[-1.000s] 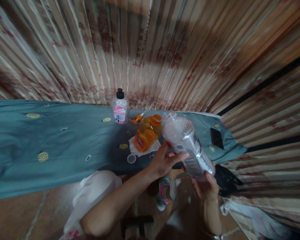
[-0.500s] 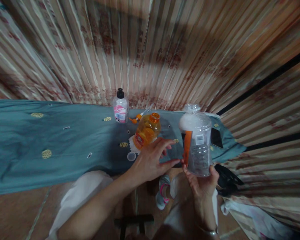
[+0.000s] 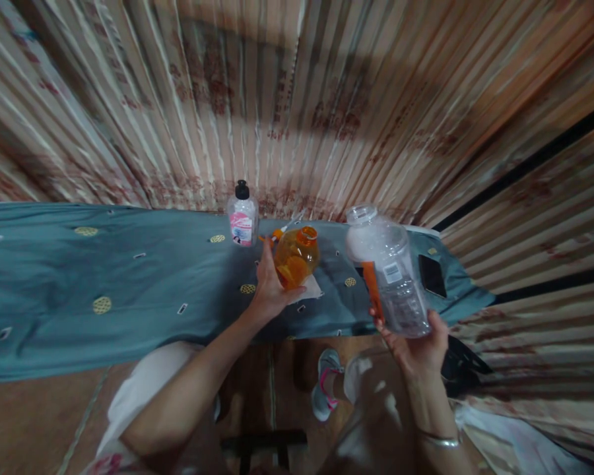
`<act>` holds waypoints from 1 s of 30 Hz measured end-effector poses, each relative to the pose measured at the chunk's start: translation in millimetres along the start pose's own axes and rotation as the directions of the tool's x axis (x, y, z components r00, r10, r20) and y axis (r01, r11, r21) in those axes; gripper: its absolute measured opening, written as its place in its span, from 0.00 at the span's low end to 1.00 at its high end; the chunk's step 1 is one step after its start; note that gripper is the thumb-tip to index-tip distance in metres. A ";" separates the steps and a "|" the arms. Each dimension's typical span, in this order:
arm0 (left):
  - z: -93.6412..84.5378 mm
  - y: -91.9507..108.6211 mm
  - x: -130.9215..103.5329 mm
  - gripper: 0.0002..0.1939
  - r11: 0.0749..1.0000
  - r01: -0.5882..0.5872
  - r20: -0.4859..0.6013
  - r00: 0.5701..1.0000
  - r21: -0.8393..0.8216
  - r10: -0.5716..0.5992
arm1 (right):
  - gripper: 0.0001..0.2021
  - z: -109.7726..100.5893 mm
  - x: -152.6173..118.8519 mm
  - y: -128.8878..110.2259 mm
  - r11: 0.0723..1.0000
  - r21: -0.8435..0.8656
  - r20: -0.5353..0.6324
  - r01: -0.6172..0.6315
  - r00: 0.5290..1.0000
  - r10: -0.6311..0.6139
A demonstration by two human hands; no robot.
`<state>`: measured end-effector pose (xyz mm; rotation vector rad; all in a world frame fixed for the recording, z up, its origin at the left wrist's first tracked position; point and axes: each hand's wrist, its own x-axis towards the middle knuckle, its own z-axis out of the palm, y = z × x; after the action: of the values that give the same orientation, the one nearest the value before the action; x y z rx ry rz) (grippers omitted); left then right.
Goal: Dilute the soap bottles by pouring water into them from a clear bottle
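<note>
My left hand [image 3: 272,284] is wrapped round the lower part of an orange see-through bottle [image 3: 299,254], which has no cap and stands on a white tissue [image 3: 311,290]. Held up by its base in my right hand [image 3: 420,343] is a large clear plastic bottle [image 3: 389,264], uncapped and tilted a little to the left. An orange label strip and a barcode show on its side. Behind my left fingers lies an orange pump top [image 3: 278,233] with a pale tube. Left of it stands a clear bottle with a pink label and black cap [image 3: 242,221].
A teal cloth with yellow prints [image 3: 153,277] covers the long narrow table. At its right end lies a dark phone [image 3: 432,276]. Pleated curtains [image 3: 277,99] hang close behind and to the right. Below are my legs, a shoe [image 3: 325,386] and a dark stool-like frame [image 3: 264,441].
My left hand has moved left from between the bottles and closed on the orange bottle. The clear bottle in my right hand now leans left. The small clear cap has gone from view.
</note>
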<state>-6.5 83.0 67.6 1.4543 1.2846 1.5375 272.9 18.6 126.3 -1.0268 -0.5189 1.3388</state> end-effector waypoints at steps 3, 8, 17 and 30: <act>1.8 -10.3 2.1 0.68 0.993 -0.072 0.042 0.997 0.098 0.068 | 0.31 -1.6 19.6 -14.2 1.000 -0.025 0.079 0.015 0.997 -0.013; 0.9 -16.2 3.3 0.61 0.971 -0.164 0.031 0.986 0.171 0.161 | 0.33 -3.0 45.3 -19.1 0.999 -0.053 0.129 0.011 0.992 -0.004; -1.2 -15.2 2.3 0.59 0.937 -0.220 0.063 0.976 0.271 0.210 | 0.30 -19.0 44.5 -2.8 0.999 -0.038 0.074 -0.010 0.997 0.013; 3.6 -2.5 17.3 0.58 0.884 -0.326 0.138 0.945 0.336 0.297 | 0.29 -21.9 35.2 -14.0 0.994 -0.082 0.021 0.079 0.997 -0.078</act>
<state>-6.4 100.5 70.6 2.0193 1.3797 1.4722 305.7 46.5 118.8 -1.0525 -0.6259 1.2665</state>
